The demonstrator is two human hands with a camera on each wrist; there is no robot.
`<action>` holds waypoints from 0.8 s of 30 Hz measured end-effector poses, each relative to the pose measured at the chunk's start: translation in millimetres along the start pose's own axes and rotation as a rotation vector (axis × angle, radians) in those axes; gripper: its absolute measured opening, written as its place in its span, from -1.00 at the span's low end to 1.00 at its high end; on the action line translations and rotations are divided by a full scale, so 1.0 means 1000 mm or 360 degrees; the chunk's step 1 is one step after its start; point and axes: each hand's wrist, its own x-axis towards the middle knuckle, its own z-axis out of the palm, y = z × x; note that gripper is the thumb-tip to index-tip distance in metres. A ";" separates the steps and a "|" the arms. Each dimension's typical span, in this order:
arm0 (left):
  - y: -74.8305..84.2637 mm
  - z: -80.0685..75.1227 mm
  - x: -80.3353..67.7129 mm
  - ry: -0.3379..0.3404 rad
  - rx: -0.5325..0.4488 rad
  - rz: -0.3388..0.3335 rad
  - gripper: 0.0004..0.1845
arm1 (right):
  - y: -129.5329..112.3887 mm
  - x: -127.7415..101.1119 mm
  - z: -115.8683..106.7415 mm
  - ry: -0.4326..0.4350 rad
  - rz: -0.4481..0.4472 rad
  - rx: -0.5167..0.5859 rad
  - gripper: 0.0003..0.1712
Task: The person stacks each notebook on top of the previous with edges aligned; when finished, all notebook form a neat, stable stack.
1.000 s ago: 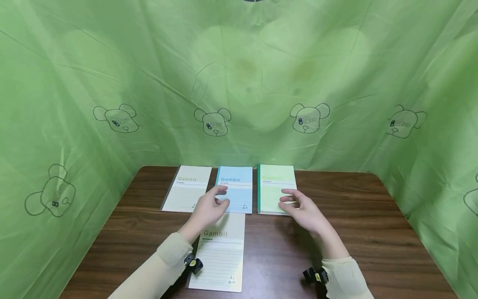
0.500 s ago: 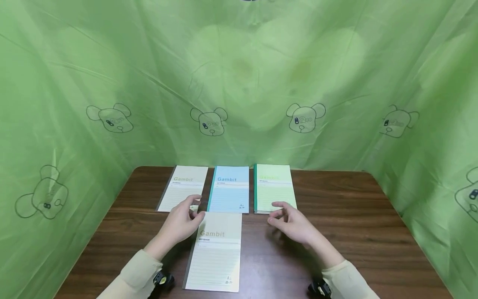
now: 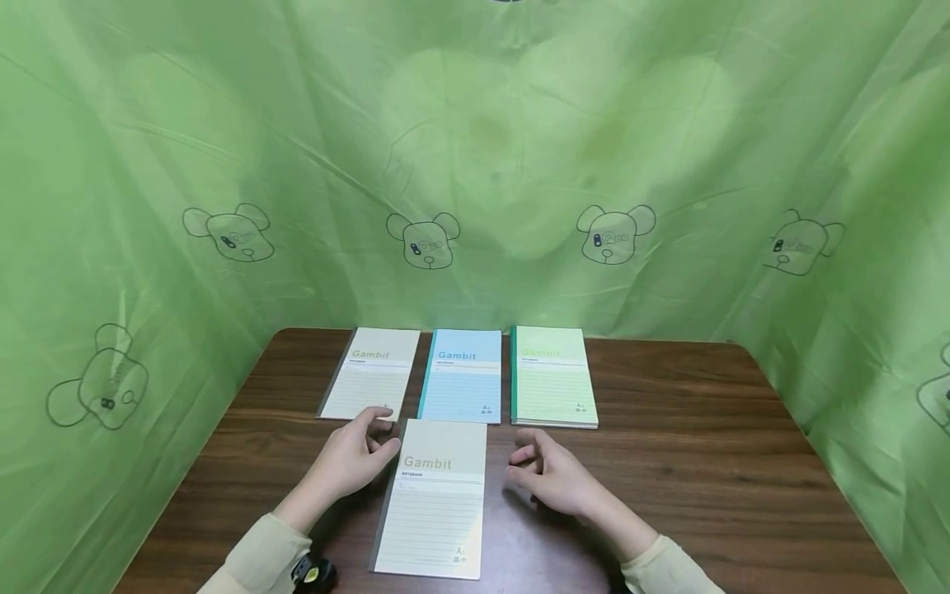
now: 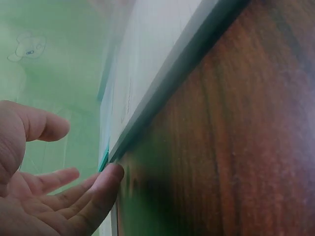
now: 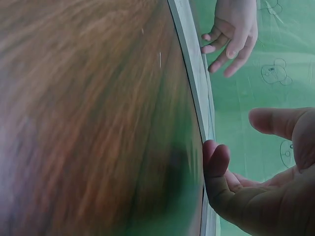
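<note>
A cream notebook with a grey spine lies flat at the front of the table, lettered "Gambit". Just left of its upper corner my left hand hovers with loosely bent fingers, holding nothing. My right hand is off to the notebook's right, its fingers relaxed and nothing in them. Behind, in a row, lie another cream notebook, a blue notebook and a stack of green notebooks. The left wrist view shows the fingers spread near the notebook's spine; whether they touch it is unclear.
The dark wooden table reaches back to a green curtain printed with bear heads, which also hangs along both sides. The row of notebooks lies near the table's far edge.
My left hand has drawn back from over the blue notebook, to the left and nearer. The right hand has come away from the green notebooks toward the front notebook. The notebooks stay put.
</note>
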 end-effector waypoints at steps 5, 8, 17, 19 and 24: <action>0.001 0.002 -0.005 -0.0007 0.0020 -0.0067 -0.52 | -0.002 0.003 0.009 -0.0054 0.0004 0.0069 -0.20; 0.002 0.004 -0.010 -0.0018 0.0052 -0.0106 -0.53 | -0.007 0.004 0.015 -0.0067 0.0002 0.0076 -0.21; 0.006 0.011 -0.019 -0.0020 -0.0012 -0.0080 -0.54 | -0.015 0.004 0.024 -0.0088 0.0010 0.0035 -0.15; 0.007 0.013 -0.020 -0.0028 -0.0029 -0.0083 -0.54 | -0.015 0.005 0.025 -0.0104 0.0000 0.0055 -0.14; 0.012 0.019 -0.022 -0.0004 -0.0057 -0.0097 -0.58 | -0.015 0.006 0.025 -0.0121 0.0011 0.0127 -0.15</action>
